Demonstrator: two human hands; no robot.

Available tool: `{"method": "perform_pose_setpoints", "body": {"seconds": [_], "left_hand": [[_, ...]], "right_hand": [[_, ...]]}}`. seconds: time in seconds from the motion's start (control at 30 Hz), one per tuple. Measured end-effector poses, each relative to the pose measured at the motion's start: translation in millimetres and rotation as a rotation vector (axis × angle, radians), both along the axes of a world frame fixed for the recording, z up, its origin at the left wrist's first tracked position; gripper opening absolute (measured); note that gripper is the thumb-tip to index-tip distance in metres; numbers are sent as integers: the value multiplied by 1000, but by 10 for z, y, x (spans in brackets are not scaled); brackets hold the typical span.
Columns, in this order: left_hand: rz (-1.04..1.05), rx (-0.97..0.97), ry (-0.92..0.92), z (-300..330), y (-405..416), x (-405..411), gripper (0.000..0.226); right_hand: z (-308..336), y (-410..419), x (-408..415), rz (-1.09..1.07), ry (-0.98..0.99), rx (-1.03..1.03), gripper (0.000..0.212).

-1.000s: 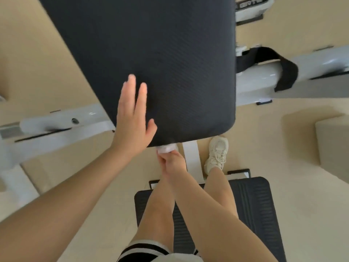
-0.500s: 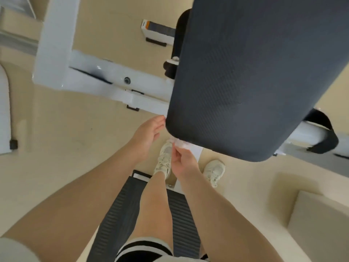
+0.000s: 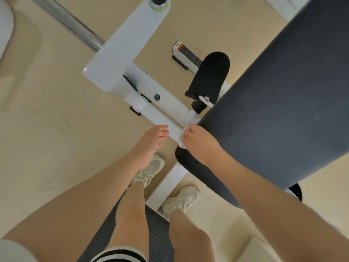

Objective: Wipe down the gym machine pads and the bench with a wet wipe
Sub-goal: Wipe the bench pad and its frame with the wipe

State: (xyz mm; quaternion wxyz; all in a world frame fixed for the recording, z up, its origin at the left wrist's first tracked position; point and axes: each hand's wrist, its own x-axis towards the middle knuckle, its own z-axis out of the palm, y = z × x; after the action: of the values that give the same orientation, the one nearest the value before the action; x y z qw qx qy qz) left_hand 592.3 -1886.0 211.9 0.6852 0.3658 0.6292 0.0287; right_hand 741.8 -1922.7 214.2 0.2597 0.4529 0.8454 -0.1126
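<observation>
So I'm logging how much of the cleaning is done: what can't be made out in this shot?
Head view only:
- Wet wipe: mostly hidden under the right hand; only a white edge shows.
- Large pad: cut off by the top and right edges; wet or dry patches not discernible.
- Lower pad: largely covered by the right forearm.
- Left hand: its fingertips are blurred; contact with the white frame unclear.

Showing right now: two hands, left hand (image 3: 151, 140) and right hand (image 3: 200, 143), one white wipe (image 3: 181, 136), one large dark pad (image 3: 279, 110), one roller pad (image 3: 209, 76), two sneakers (image 3: 149, 170).
</observation>
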Motion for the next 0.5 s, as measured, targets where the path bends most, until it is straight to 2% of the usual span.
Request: {"method": "perform_pose_setpoints", "body": {"seconds": [0.07,0.1,0.13,0.17,0.23,0.27,0.3,0.33,0.4,0.43,0.5], "left_hand": [[0,31,28,59,74,-44,41],[-18,70,57,115,103,-57,40],[-55,126,85,200,126,-56,39],[-91,179,96,305,144,-40,38],[-85,224,27,577,175,57,36],[-43,197,-42,735,186,116,36],[13,142,-126,899,209,181,37],[78,74,-219,1058,236,234,41],[196,9,-332,1339,274,295,47],[228,42,-333,1478,280,307,43],[212,203,-264,1742,269,304,18]], "right_hand": [[130,191,168,41,-101,30,22],[198,282,239,-1,-124,55,21],[270,365,300,-142,-113,37,22],[355,418,340,-349,-3,23,25],[619,466,329,-913,490,82,30],[817,452,296,-1094,694,91,31],[1044,421,249,-1169,864,130,29],[1252,370,201,-1164,952,163,27],[1573,256,117,-1059,1003,195,22],[1695,196,102,-1010,986,199,20],[1886,111,132,-1021,990,151,21]]}}
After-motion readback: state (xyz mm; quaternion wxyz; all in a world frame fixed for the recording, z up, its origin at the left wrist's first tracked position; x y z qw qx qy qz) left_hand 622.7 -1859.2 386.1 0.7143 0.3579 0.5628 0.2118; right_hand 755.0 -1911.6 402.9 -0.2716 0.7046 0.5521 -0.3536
